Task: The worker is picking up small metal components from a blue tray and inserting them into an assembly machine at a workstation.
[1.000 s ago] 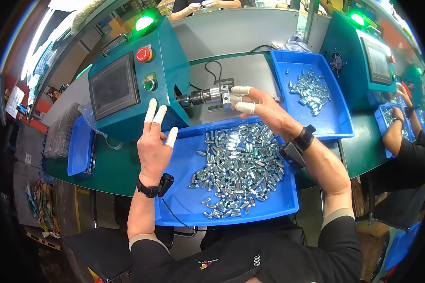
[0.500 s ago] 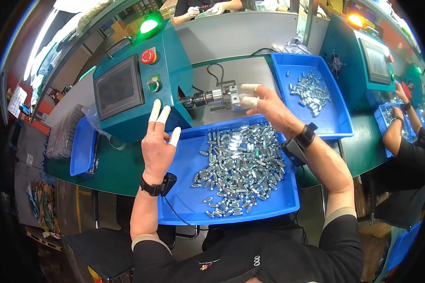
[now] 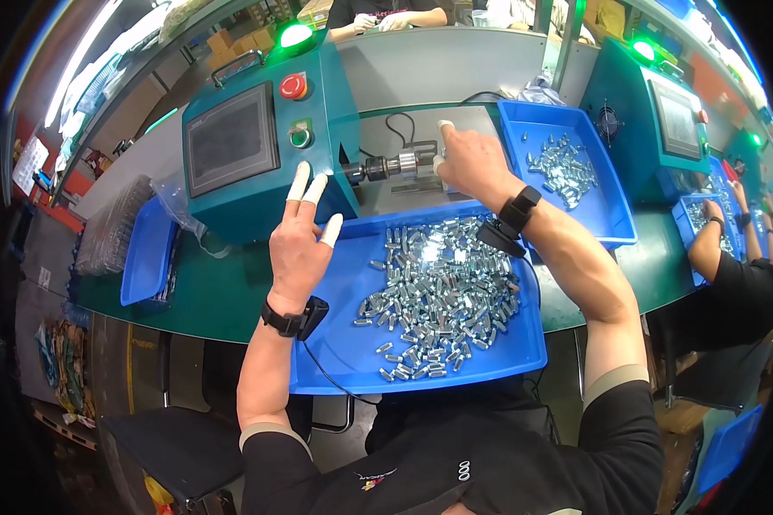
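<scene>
Head view, left hand: your left hand (image 3: 299, 249) is raised over the near tray's (image 3: 335, 360) left end, at about 9 o'clock from the parts pile, fingers spread and released, grasping nothing; white cots cover three fingertips (image 3: 299, 182).
Head view, right hand: your right hand (image 3: 472, 163) reaches to 12 o'clock, its fingers at the chuck (image 3: 397, 166) of the machine (image 3: 258, 154); they are curled around something there, but you cannot tell what they grip.
Head view, parts: small metal parts (image 3: 438, 296) lie heaped in the near tray, on the tabletop (image 3: 206, 292) just in front of you.
Head view, second tray: a far tray (image 3: 610, 215) at 1 o'clock, just beside your right hand, holds a smaller scatter of the same parts.
Head view, machine: teal box at 11 o'clock with a dark screen (image 3: 232, 137), a red button (image 3: 293, 86) and a lit green lamp (image 3: 296, 36).
Head view, neighbour: another person's arm (image 3: 715, 240) works at 3 o'clock, well apart from you.
</scene>
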Motion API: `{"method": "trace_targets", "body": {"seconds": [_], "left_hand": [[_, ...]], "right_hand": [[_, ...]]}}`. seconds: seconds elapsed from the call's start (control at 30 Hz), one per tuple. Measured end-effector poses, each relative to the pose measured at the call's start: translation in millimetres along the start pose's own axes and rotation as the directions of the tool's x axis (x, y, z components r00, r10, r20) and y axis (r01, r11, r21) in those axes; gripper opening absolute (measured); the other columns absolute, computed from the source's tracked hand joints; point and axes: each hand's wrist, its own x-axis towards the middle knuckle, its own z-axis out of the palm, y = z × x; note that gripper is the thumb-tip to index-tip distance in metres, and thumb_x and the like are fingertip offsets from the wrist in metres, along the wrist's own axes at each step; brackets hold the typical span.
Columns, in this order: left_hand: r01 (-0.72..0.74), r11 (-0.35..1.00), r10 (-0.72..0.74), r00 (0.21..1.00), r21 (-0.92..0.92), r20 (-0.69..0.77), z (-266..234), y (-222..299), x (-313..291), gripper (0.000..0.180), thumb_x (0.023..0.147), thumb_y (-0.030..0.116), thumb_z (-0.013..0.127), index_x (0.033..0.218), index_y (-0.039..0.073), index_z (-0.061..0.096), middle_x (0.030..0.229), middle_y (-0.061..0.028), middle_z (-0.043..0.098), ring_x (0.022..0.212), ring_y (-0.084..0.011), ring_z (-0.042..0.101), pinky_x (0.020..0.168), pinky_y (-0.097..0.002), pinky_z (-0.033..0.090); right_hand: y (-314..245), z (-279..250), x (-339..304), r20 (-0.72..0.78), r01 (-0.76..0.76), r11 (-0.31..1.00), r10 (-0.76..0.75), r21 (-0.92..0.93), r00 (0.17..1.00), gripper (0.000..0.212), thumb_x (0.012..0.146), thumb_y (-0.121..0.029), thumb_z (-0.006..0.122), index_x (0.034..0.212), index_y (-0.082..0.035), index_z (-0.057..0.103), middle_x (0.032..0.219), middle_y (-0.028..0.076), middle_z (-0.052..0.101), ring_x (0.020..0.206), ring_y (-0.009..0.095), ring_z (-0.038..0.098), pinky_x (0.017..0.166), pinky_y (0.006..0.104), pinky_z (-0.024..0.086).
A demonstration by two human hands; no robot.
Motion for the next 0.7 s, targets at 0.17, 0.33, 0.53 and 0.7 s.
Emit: {"method": "trace_targets", "body": {"seconds": [0.17, 0.33, 0.53, 0.7], "left_hand": [[-0.062, 0.998, 0.062, 0.998, 0.009, -0.028, 2, -3, -1, 0.066, 0.088, 0.006, 0.082, 0.151, 0.01, 0.062, 0.168, -0.0102, 0.05, 0.059, -0.0166, 0.067, 0.06, -0.0305, 0.058], [-0.076, 0.996, 0.073, 0.995, -0.049, -0.067, 5, -9, -10, 0.056, 0.089, 0.008, 0.082, 0.142, 0.01, 0.067, 0.157, -0.0095, 0.06, 0.066, -0.0227, 0.07, 0.065, -0.0344, 0.06], [-0.377, 0.904, 0.388, 0.922, -0.202, 0.015, 28, -21, -25, 0.037, 0.089, 0.009, 0.081, 0.125, 0.009, 0.073, 0.131, -0.0095, 0.071, 0.08, -0.0323, 0.072, 0.074, -0.04, 0.06], [-0.322, 0.937, 0.348, 0.815, -0.137, 0.463, 40, -29, -37, 0.024, 0.088, 0.008, 0.081, 0.111, 0.007, 0.074, 0.108, -0.0104, 0.072, 0.089, -0.0362, 0.071, 0.077, -0.0428, 0.058]], "right_hand": [[-1, -7, -4, -0.038, -0.043, 0.998, 0.044, 0.043, 0.998, 0.062, 0.089, -0.026, 0.072, 0.144, 0.001, 0.059, 0.099, 0.027, 0.076, 0.099, 0.041, 0.075, 0.086, 0.0535, 0.058], [41, -9, -19, -0.123, -0.114, 0.993, 0.113, 0.001, 0.986, 0.065, 0.089, -0.026, 0.072, 0.147, -0.002, 0.057, 0.1, 0.027, 0.076, 0.099, 0.042, 0.075, 0.087, 0.0544, 0.058], [145, -26, -68, -0.126, -0.328, 0.938, 0.313, -0.112, 0.941, 0.071, 0.09, -0.033, 0.076, 0.152, -0.006, 0.054, 0.108, 0.023, 0.079, 0.105, 0.042, 0.076, 0.093, 0.0536, 0.059], [142, -23, -100, -0.316, -0.265, 0.946, 0.313, 0.184, 0.896, 0.065, 0.095, -0.029, 0.08, 0.151, -0.006, 0.058, 0.107, 0.017, 0.079, 0.099, 0.029, 0.076, 0.09, 0.0421, 0.059]]}}
